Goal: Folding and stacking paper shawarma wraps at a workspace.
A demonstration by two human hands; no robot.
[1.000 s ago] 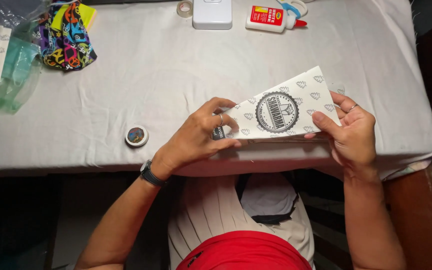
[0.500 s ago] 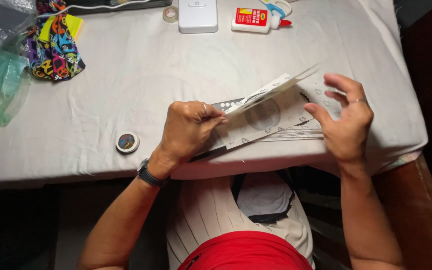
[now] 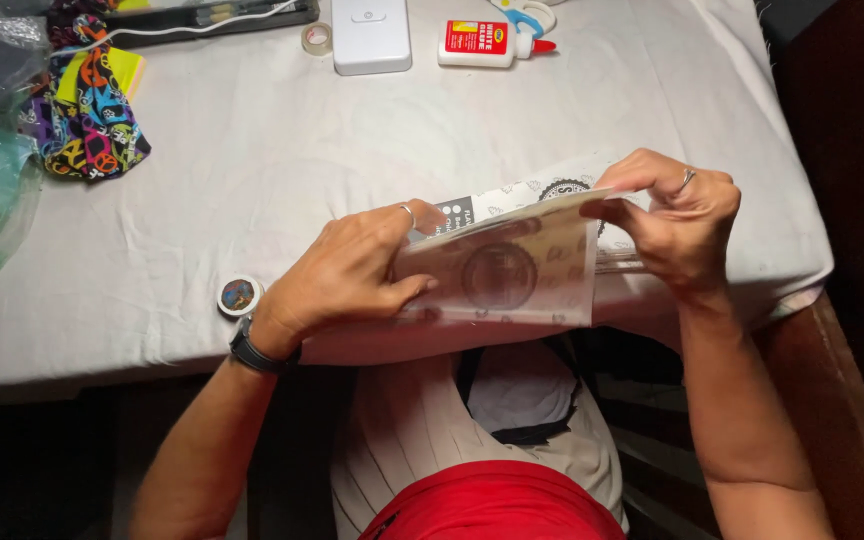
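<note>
White printed paper, a thin patterned sheet [image 3: 512,275] with a round dark emblem showing through it, is held up over the near edge of the desk [image 3: 252,170], between the two hands; the left hand [image 3: 347,275] grips its left side, thumb under and fingers curled over the front, pinching the sheet; the right hand [image 3: 677,220] pinches the upper right corner between thumb and bent fingers, a ring on one finger. Beneath it a second printed piece [image 3: 512,200] lies flat on the cloth, its dark label and emblem peeking out above the lifted edge; whether the two are joined along a fold I cannot tell, since the sheet hides that line.

By the look of it the step in hand is folding or turning the paper over; the next move would call for both pinches to stay firm while the sheet is laid down with its edges matched.

Nearby: a small round tin [image 3: 240,296] just left of the wrist; a glue bottle [image 3: 492,44], a white box [image 3: 372,36], a tape roll [image 3: 317,38] and a bright patterned cloth [image 3: 87,125] toward the far side.
</note>
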